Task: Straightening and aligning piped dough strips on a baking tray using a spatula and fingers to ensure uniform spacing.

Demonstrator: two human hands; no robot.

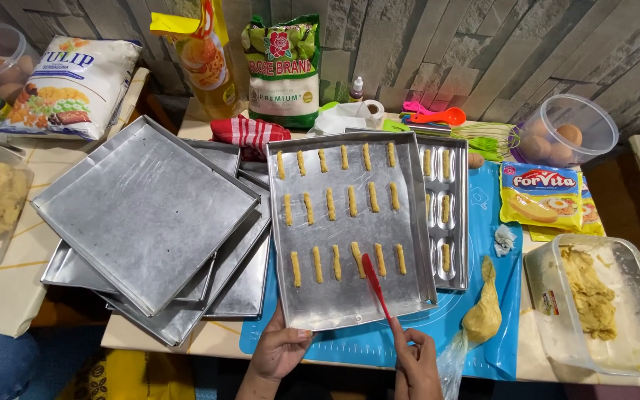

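Note:
A metal baking tray (335,307) lies in front of me with three rows of short dough sticks (332,204). My left hand (281,350) grips the tray's near edge at its left corner. My right hand (415,361) holds a thin red brush (375,285) whose tip rests on a dough stick in the near row. A second tray (459,244) with more dough sticks lies partly under the first, to the right.
A stack of empty metal trays (142,215) sits to the left. A filled piping bag (481,315) lies on the blue mat (483,222). A plastic tub with dough (631,355), margarine packets (542,196), a jar of eggs (564,133) and flour bags (75,85) surround the work area.

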